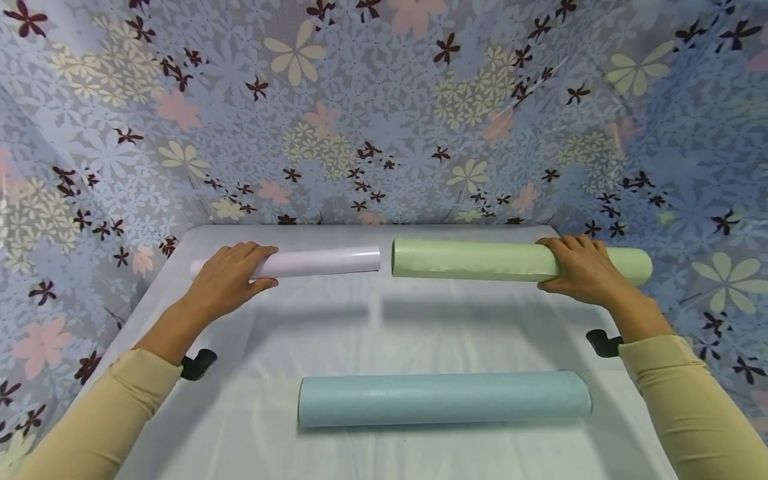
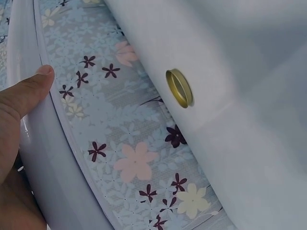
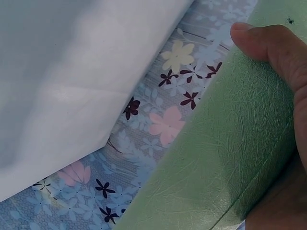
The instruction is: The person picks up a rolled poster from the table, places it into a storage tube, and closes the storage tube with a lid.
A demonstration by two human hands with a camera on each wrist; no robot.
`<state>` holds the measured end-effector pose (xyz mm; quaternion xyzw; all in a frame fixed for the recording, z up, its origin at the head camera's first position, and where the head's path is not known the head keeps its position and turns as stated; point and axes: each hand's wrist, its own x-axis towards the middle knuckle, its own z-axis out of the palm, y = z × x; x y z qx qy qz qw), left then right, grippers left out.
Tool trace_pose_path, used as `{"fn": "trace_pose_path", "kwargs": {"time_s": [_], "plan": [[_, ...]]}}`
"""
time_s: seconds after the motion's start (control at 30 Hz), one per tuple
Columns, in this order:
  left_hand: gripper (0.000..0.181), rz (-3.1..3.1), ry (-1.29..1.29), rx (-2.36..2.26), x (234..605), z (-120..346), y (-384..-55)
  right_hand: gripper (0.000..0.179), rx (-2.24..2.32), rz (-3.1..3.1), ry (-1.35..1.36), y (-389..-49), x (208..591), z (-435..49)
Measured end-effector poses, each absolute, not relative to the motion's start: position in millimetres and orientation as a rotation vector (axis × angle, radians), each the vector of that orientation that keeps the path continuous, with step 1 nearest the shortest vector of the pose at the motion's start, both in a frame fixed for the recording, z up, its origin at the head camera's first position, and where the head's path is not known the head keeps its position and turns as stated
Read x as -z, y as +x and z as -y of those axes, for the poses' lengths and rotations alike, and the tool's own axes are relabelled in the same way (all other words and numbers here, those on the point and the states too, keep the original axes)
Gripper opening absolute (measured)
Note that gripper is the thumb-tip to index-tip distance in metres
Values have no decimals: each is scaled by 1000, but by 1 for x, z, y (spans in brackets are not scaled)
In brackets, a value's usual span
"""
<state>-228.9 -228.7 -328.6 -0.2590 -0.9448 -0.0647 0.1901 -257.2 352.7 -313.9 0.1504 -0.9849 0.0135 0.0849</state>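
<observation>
My left hand point(image 1: 228, 279) grips a glossy pale lilac roll point(image 1: 318, 261) near its left end, thumb along the near side. Toward the right, my right hand point(image 1: 582, 270) holds a thicker light green roll point(image 1: 468, 260), its fingers over the top and its thumb in front. The two rolls point end to end with a small gap between them, and their shadows fall on the table below. In the right wrist view the green roll point(image 3: 206, 158) shows a creased, leathery surface and a lengthwise seam. A light blue roll point(image 1: 444, 399) lies across the table nearer to me.
The white-covered table point(image 1: 336, 340) ends at the far side against a floral curtain point(image 1: 384, 120), which also hangs at both sides. In the left wrist view a gold-coloured ring point(image 2: 179, 88) sits near the table edge.
</observation>
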Motion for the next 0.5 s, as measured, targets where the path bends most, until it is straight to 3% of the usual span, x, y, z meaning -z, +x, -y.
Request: {"fn": "trace_pose_path", "kwargs": {"time_s": [0.5], "plan": [[58, 2718, -728, 194, 329, 219, -231, 81, -22, 2916, 483, -258, 313, -345]]}}
